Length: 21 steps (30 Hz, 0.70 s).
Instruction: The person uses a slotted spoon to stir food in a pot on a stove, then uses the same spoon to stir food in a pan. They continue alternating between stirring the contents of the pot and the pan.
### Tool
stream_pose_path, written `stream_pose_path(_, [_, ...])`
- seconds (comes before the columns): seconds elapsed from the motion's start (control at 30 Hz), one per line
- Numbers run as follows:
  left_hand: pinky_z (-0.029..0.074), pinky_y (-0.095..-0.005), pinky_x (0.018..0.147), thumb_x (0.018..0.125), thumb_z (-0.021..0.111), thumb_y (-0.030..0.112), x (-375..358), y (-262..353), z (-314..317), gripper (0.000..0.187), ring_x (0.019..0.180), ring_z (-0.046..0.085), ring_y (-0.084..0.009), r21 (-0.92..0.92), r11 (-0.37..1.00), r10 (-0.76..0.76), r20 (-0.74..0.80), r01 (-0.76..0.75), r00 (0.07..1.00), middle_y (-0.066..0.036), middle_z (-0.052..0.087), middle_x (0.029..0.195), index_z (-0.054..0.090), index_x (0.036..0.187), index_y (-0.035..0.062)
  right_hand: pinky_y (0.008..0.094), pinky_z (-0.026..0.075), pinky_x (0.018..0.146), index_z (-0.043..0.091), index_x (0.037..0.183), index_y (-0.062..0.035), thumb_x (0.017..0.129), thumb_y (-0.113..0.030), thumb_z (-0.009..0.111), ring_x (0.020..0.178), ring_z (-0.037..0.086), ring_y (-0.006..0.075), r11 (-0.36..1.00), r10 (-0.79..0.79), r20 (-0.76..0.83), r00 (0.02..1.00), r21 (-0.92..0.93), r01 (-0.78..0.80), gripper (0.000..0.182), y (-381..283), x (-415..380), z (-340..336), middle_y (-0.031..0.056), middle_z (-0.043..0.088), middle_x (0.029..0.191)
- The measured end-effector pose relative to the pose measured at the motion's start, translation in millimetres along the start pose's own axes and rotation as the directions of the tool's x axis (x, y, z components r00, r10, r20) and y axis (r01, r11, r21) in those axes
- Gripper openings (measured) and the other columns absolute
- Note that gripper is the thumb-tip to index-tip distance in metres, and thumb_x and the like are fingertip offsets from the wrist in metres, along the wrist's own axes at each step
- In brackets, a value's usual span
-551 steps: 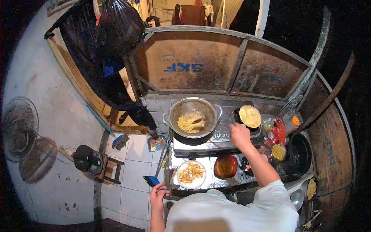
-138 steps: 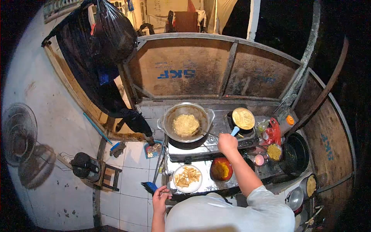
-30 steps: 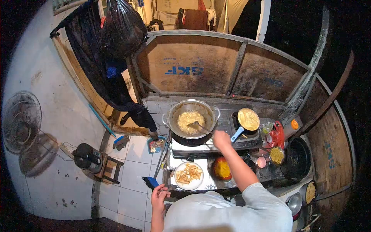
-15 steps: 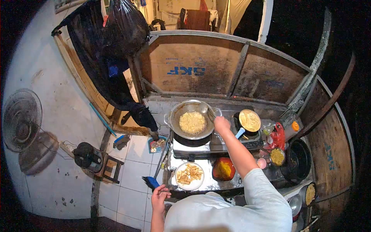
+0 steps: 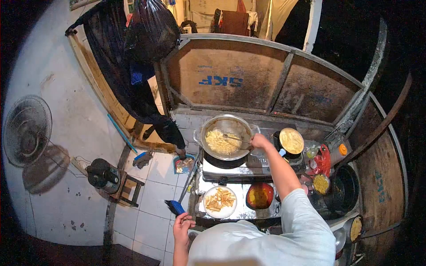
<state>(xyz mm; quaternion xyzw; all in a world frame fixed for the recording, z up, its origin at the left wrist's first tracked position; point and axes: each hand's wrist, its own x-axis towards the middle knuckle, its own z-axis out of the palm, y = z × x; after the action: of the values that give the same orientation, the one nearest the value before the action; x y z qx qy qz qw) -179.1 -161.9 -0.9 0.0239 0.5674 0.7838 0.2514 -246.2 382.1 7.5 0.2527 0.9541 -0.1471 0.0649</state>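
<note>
A wide metal wok (image 5: pixel 244 126) stands on the left burner of the gas stove (image 5: pixel 222 170). Pale fries (image 5: pixel 217 142) lie in bubbling oil inside it. At the wok's right rim, my right hand (image 5: pixel 259 141) is closed round the handle of a long metal spatula (image 5: pixel 236 139), whose far end reaches in among the fries. My left hand (image 5: pixel 182 224) hangs low by my body, fingers loosely bent and apart, holding nothing. Near it is a white plate (image 5: pixel 207 213) of browned fries. A red bowl (image 5: pixel 267 205) with yellow-orange content sits to the plate's right.
A small pan (image 5: pixel 292 141) with yellow content occupies the right burner. Farther right are a red plastic bag (image 5: pixel 322 159), a bowl of yellow food (image 5: pixel 321 184) and a large black basin (image 5: pixel 344 195). A blue broom (image 5: pixel 175 207) leans left; wooden panels (image 5: pixel 230 75) back the stove.
My right hand has swung the spatula from the wok's right side into the fries, which now sit spread farther left. The view has shifted slightly. My left hand stays in place.
</note>
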Motion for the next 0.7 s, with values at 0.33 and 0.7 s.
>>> stream_pose_path(0.33, [0.049, -0.0267, 0.065, 0.083, 0.055, 0.003, 9, 1, 9, 0.036, 0.076, 0.061, -0.0164, 0.002, 0.999, -0.033, 0.044, 0.033, 0.999, -0.012, 0.056, 0.099, 0.049, 0.118, -0.0032, 0.0445, 0.054, 0.071, 0.069, 0.082, -0.0021, 0.075, -0.009, 0.054, 0.082, 0.066, 0.0357, 0.970, 0.093, -0.286, 0.954, -0.190, -0.152, 0.018, -29, -103, -85, 0.0203, 0.067, 0.086])
stream_pose_path(0.7, [0.049, -0.0268, 0.066, 0.083, 0.053, 0.001, 8, 5, 7, 0.035, 0.077, 0.061, -0.0161, 0.001, 1.000, -0.020, 0.048, 0.019, 0.999, -0.012, 0.057, 0.098, 0.050, 0.118, -0.0037, 0.0417, 0.054, 0.076, 0.071, 0.088, -0.0034, 0.080, -0.011, 0.053, 0.088, 0.066, 0.0344, 0.961, 0.240, -0.187, 0.953, -0.095, -0.260, 0.021, -85, -89, -38, 0.0221, 0.067, 0.091])
